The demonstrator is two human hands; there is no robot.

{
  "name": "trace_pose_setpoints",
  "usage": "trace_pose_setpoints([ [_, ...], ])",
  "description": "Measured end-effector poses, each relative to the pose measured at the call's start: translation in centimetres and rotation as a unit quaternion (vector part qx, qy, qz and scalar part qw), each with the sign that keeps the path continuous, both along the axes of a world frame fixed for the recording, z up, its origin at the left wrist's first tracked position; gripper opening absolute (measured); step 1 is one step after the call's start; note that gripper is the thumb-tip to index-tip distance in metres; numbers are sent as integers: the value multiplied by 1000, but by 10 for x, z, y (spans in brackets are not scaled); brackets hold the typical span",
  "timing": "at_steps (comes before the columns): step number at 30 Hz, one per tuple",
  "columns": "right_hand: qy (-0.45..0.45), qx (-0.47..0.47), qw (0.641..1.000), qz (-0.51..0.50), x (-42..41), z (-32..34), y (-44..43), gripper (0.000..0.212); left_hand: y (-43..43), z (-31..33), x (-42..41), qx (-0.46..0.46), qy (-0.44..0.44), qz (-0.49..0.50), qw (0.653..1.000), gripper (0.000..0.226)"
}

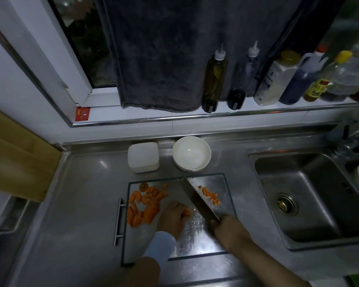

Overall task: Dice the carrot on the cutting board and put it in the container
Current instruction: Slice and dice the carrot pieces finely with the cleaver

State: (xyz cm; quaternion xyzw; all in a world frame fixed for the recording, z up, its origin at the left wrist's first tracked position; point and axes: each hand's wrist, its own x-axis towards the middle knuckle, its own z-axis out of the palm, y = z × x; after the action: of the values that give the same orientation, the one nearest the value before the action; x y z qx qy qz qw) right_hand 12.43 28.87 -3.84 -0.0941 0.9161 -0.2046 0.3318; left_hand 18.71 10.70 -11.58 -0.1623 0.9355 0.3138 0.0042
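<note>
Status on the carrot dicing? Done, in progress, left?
Done: a small pile of dice lies right of the knife. In hand: left hand pins a carrot piece while right hand holds the knife. Left: bigger chunks on the cutting board remain uncut; the white bowl holds no carrot.

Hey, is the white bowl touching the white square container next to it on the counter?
Apart. The head view shows a strip of bare steel counter between the white square container and the white bowl; their edges do not meet.

counter [81, 204]: brushed steel | cutting board [222, 183]: clear glass | knife [197, 197]: shiny metal | towel [160, 59]: fuzzy cloth
</note>
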Motion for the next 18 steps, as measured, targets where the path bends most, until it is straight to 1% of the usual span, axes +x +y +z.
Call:
trace_pose_setpoints([
  [2,4,-2,1000,13,2,-2,-1,28,10,1,5,7,1,40,999,11],
  [6,18,0,999,38,6,-3,-3,26,12,6,11,22,37,49,998,13],
  [9,25,8,999,28,8,-8,-6,31,1,6,14,3,60,6,998,10],
  [12,27,8,999,37,10,-7,-10,28,-5,6,13,-11,63,-46,997,14],
  [14,29,6,999,44,11,-7,-11,25,-8,4,12,-26,58,-61,996,16],
  [16,30,7,998,46,12,-7,-12,25,-10,3,11,-26,46,-64,997,12],
  [18,36,10,998,53,13,-8,-12,27,-12,-3,10,-23,57,-76,995,8],
])
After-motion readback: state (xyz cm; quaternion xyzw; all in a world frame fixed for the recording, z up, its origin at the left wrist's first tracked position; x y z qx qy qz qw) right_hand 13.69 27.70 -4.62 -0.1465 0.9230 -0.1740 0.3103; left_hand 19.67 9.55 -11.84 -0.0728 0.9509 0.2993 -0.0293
